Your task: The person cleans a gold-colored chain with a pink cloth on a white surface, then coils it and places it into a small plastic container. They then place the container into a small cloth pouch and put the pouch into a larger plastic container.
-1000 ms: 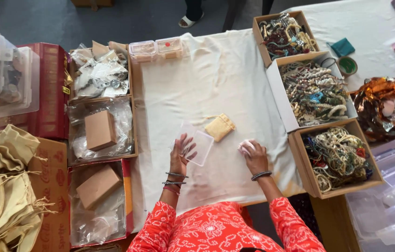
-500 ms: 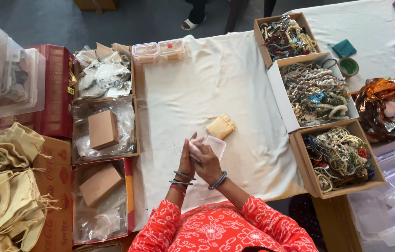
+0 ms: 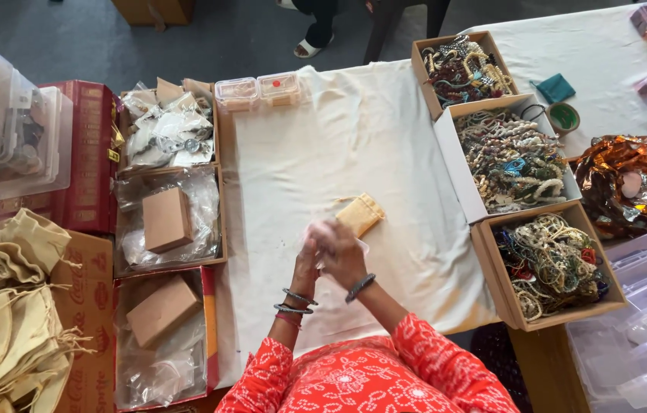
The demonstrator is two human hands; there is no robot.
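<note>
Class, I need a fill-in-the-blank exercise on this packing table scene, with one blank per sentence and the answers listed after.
1. Both hands, the left hand and the right hand, are pressed together over a small clear ____.
2. The small tan pouch lies on the ____ cloth.
3. The open boxes at the person's right, such as the nearest box, are full of beaded ____.
4. The person's sleeves are ____ with a white pattern.

Answers: bag; white; jewellery; red

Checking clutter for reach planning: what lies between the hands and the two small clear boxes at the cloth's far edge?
Head view: only the small tan pouch just beyond the hands; past it, bare white cloth up to the clear boxes.
</note>
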